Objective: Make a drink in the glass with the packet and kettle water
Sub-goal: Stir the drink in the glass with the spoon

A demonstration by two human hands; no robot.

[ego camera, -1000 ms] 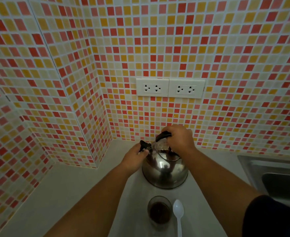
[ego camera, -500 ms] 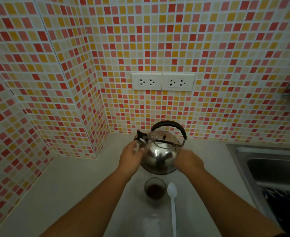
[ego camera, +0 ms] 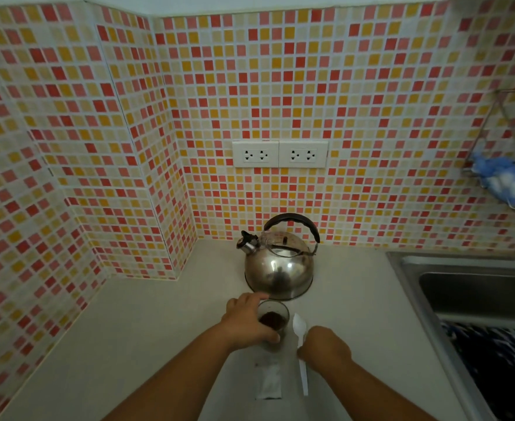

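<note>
One desk [ego camera: 159,335], one sink [ego camera: 474,299] right of the one kettle [ego camera: 279,268], which stands upright at the wall. One glass [ego camera: 273,322] with dark contents sits just in front of the kettle, left hand [ego camera: 248,325] grip wrapped around it. One white spoon [ego camera: 301,344] lies just right of the glass, right hand [ego camera: 326,344] grip closing on its handle; one packet [ego camera: 269,379] lies flat nearer than the glass.

Pale counter [ego camera: 147,335] is filling the lower frame, running up to the tiled wall. Kettle [ego camera: 279,268] is sitting on it at center, upright. Glass [ego camera: 273,322] is standing just below the kettle, dark stuff inside. White spoon [ego camera: 301,350] is lying just right of the glass. Packet [ego camera: 269,381] is lying flat below the glass. Sink [ego camera: 474,299] is sitting at right.
</note>
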